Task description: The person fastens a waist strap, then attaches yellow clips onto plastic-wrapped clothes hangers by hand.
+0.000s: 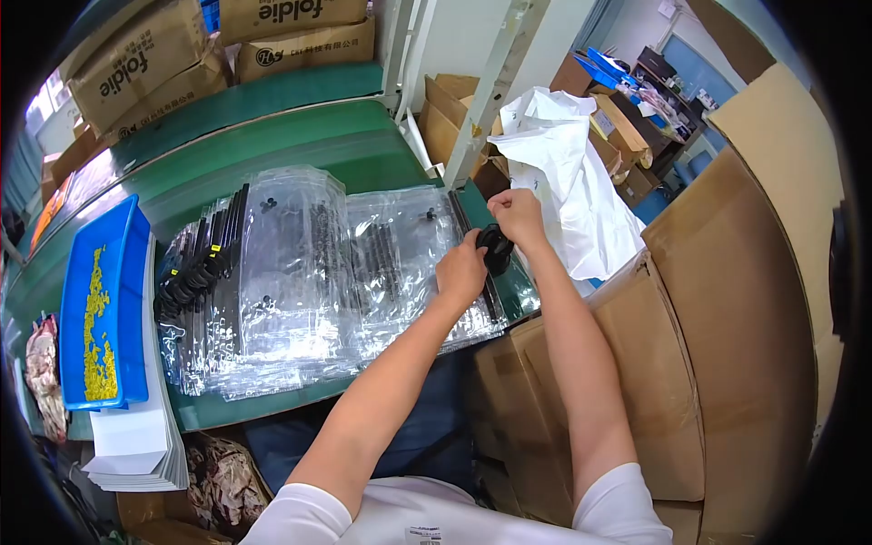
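Note:
At the right end of the green table, my left hand (460, 272) is closed with its fingertips on a rounded black piece (495, 249), whose kind I cannot make out. My right hand (518, 218) is curled in a pinch just above and right of that piece; whatever its fingers hold is hidden. Beside my left hand lies a stack of clear plastic bags (386, 218) with black strips. Left of it is a second pile of clear bags (282, 263), then overlapping black-edged bags (195, 336) with black rings or loops (191, 286) on top.
A blue tray (136, 300) of small yellow pieces (98, 363) stands on white sheets (136, 440) at the left. Large cardboard boxes (636, 336) crowd my right side. White sheeting (568, 173) hangs by a metal post (495, 91). Printed cartons (136, 73) sit on the rear shelf.

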A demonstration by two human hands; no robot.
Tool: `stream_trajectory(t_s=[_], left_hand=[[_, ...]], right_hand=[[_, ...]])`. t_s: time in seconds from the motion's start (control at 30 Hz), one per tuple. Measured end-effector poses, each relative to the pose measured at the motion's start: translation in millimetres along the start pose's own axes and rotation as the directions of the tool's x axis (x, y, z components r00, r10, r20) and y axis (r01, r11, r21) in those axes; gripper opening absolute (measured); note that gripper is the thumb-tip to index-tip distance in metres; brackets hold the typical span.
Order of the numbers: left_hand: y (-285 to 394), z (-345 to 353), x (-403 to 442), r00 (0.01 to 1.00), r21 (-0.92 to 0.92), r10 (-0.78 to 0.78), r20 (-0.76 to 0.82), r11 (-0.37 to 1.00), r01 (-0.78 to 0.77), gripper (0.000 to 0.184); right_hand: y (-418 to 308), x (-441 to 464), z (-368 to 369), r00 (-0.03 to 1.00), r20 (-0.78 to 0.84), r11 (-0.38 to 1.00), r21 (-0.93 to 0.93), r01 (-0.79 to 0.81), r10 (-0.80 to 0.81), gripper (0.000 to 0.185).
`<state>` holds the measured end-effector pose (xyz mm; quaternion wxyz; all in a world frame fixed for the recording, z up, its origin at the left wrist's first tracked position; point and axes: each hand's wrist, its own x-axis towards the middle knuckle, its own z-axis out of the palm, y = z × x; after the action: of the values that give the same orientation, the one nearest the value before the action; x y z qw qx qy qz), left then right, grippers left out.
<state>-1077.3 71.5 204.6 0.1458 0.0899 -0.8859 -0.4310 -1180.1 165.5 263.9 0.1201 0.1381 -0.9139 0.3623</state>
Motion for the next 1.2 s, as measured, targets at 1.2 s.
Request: stream_trajectory(t_s=[1.2], left_hand=[[-10.6,8.3,-8.5,0.994,-0.129,0.001,-0.112,0.992,-0.016,0.032]], right_hand=[[-42.5,34.1,10.2,0.767,0.635,0.713,-0.581,0.393,0.096,0.013]])
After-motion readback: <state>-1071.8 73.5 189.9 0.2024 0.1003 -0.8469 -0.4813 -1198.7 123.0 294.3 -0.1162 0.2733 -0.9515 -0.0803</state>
